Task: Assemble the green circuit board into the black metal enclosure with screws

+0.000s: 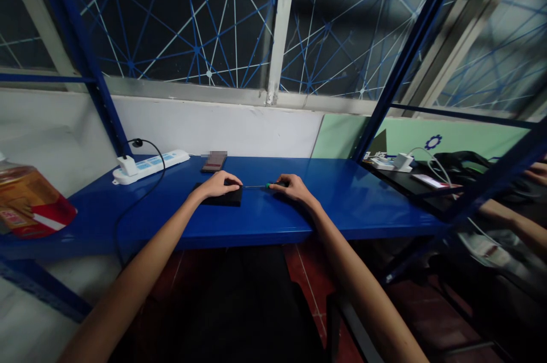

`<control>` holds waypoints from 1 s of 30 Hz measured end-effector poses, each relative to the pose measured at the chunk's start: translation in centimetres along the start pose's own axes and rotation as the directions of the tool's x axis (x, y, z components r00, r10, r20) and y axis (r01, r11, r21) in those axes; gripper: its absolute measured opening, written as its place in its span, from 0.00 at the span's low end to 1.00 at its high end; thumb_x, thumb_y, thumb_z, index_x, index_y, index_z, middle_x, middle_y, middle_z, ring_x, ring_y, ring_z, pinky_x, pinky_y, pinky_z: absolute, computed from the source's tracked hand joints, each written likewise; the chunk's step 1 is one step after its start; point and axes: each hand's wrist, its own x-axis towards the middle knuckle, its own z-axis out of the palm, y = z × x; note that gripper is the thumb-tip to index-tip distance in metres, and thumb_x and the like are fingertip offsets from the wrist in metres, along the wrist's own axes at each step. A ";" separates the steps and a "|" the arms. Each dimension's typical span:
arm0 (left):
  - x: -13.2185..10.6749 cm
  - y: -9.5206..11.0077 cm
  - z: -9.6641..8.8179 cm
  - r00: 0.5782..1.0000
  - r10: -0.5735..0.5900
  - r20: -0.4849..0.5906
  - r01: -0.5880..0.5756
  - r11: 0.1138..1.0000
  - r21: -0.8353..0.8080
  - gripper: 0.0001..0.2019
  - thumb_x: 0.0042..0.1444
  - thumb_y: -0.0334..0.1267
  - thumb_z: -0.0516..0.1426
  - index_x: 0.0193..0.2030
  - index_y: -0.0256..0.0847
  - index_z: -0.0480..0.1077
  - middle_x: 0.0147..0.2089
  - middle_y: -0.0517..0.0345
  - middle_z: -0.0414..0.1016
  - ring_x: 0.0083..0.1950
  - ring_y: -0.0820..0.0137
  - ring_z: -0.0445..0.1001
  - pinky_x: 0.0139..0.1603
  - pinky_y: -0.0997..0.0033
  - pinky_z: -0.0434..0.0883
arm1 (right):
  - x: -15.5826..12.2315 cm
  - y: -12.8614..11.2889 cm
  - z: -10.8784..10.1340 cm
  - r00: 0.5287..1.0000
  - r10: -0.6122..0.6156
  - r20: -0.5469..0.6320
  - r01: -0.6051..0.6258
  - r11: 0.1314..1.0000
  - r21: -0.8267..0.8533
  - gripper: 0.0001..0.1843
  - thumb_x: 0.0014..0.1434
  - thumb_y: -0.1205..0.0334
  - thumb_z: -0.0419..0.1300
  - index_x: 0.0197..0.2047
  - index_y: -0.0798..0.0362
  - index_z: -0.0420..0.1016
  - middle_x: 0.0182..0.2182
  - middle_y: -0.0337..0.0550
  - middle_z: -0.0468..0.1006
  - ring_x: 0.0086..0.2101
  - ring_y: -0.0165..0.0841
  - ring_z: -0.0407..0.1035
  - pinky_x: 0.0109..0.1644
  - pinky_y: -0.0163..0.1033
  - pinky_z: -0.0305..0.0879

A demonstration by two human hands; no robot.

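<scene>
My right hand (291, 186) is closed round the handle of a screwdriver (255, 186), its thin shaft pointing left and a green band showing near the fingers. The shaft's tip reaches the right edge of a flat black box (231, 199) lying on the blue table (265, 220). My left hand (221, 184) lies over the box's far side, thumb and fingers closed on it close to the screwdriver's tip. The hand covers part of the box, and whatever the tip touches is too small to make out.
Behind the box lies a phone (214, 161). A white power strip (151, 166) with a black cable stands at the back left. An orange and red drink bottle (36, 200) is at far left. Beyond the blue post at right, another person's arm (508, 217) is near a lit phone (429, 181).
</scene>
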 end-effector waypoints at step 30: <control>0.0 0.2 -0.1 1.000 0.003 0.005 -0.003 1.000 0.023 0.18 0.56 0.50 0.55 0.46 0.44 0.78 0.50 0.51 0.79 0.52 0.58 0.75 0.52 0.62 0.69 | -0.1 -0.2 -0.1 0.998 -0.001 0.059 0.000 1.000 0.023 0.28 0.50 0.34 0.60 0.29 0.55 0.78 0.21 0.39 0.71 0.24 0.29 0.61 0.27 0.34 0.52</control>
